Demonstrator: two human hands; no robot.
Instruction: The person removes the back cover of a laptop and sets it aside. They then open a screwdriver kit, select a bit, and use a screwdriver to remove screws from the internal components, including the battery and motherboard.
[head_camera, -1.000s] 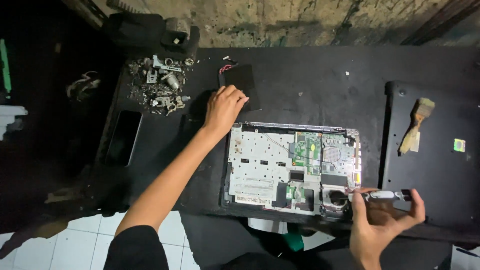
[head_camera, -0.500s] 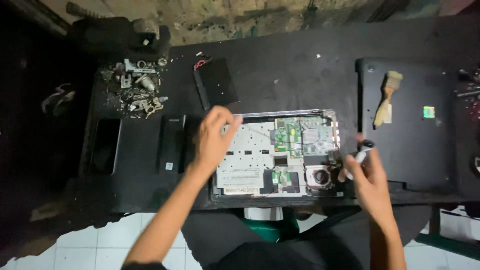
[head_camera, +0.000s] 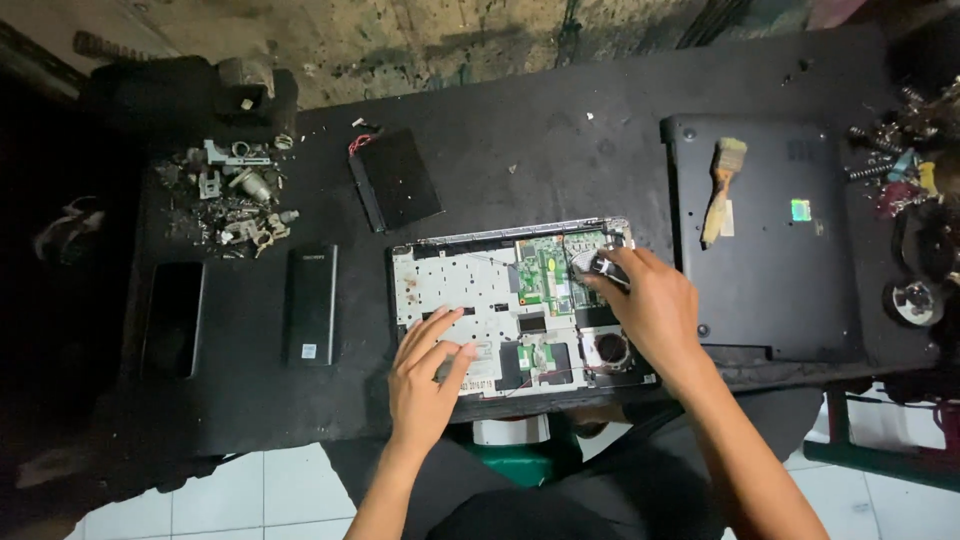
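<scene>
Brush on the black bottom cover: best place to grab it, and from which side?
Grip the brush by its pale handle, the lower, narrower half, coming straight down from above. It lies flat on the cover with bristles at the far end, and nothing crowds its long sides, so fingers can pinch across the handle. The right hand is nearest.

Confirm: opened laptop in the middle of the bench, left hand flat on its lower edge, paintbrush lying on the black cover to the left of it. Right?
Not quite. In the head view the paintbrush lies on the black cover to the right of the opened laptop, not the left. The left hand does rest on its lower edge.
</scene>
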